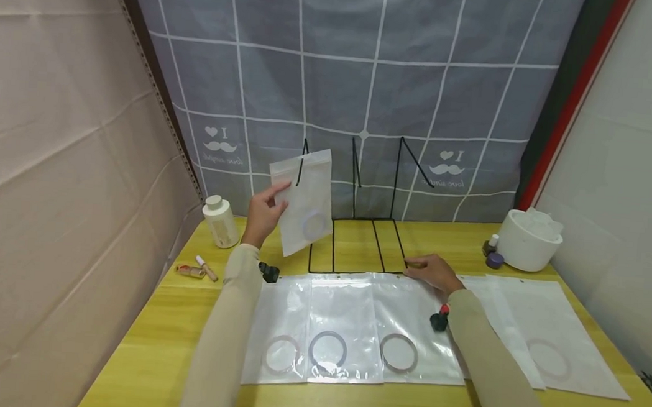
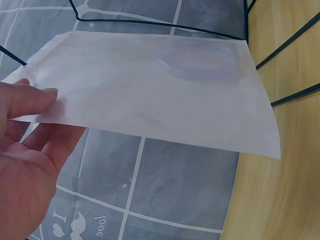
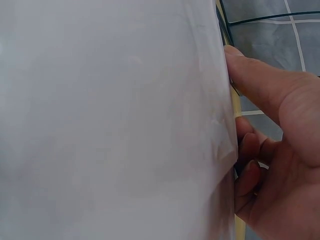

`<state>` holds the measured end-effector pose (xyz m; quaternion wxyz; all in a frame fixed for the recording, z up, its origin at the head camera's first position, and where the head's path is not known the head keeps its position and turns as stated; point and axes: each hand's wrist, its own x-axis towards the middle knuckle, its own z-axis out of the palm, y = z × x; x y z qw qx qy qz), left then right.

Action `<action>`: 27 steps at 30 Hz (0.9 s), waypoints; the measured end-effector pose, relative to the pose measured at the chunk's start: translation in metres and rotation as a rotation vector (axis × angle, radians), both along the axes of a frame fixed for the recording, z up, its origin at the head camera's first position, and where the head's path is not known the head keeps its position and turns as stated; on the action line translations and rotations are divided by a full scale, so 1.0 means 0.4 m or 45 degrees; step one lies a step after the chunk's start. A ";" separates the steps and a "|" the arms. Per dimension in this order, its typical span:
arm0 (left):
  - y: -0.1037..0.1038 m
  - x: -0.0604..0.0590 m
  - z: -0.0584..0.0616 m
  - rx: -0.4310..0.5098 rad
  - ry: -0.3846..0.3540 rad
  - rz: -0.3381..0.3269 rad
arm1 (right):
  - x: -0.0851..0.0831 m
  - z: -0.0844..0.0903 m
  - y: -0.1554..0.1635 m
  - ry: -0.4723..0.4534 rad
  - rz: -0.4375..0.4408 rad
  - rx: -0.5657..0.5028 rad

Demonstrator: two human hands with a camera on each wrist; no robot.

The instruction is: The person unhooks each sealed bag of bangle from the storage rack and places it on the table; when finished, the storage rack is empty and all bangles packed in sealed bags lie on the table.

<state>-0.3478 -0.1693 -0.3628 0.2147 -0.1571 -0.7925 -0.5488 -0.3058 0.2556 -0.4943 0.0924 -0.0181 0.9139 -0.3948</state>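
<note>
Left hand [image 1: 262,215] pinches one pouch [image 1: 303,202] by its top left edge, thumb over fingers, holding it upright in the air at the left end of the wire rack [image 1: 357,239], about 11 o'clock from table centre; a ring shows faintly through the pouch's lower half. Right hand [image 1: 432,272] lies on the table at the rack's right front corner, about 1 o'clock, fingers curled at the top edge of a flat pouch [image 1: 408,324]; whether it really grips or only presses I cannot tell for sure, it looks like a light pinch. Progress, as a judgement: early, with no pouch standing in any rack slot and the first one seemingly just arriving there. Left to go: the flat row at 6 o'clock, three ringed pouches [image 1: 329,334] side by side, plus the stack [image 1: 548,332] at 4 o'clock, at least two sheets, one ring visible. Count: pouches about six in all, rings four clear and one faint, rack one, white bottle [image 1: 219,222] one at 10 o'clock, white tub [image 1: 528,239] one at 2 o'clock, small items at 9 o'clock two.
</note>
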 end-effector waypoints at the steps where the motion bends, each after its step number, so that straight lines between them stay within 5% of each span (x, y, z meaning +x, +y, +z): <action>1: -0.001 0.006 -0.001 -0.006 0.009 -0.003 | 0.000 0.001 0.001 0.007 0.010 0.007; 8: -0.006 0.054 -0.015 0.011 0.044 -0.060 | -0.002 0.000 0.001 0.013 0.000 0.007; 15: -0.010 0.106 -0.032 -0.013 0.106 0.009 | -0.006 0.002 0.003 0.008 -0.001 0.012; 21: -0.003 0.195 0.004 -0.022 0.167 0.062 | -0.011 0.001 0.009 -0.001 0.015 -0.001; 27: -0.036 0.264 0.020 0.037 0.188 0.002 | -0.009 -0.005 0.008 0.006 0.036 0.007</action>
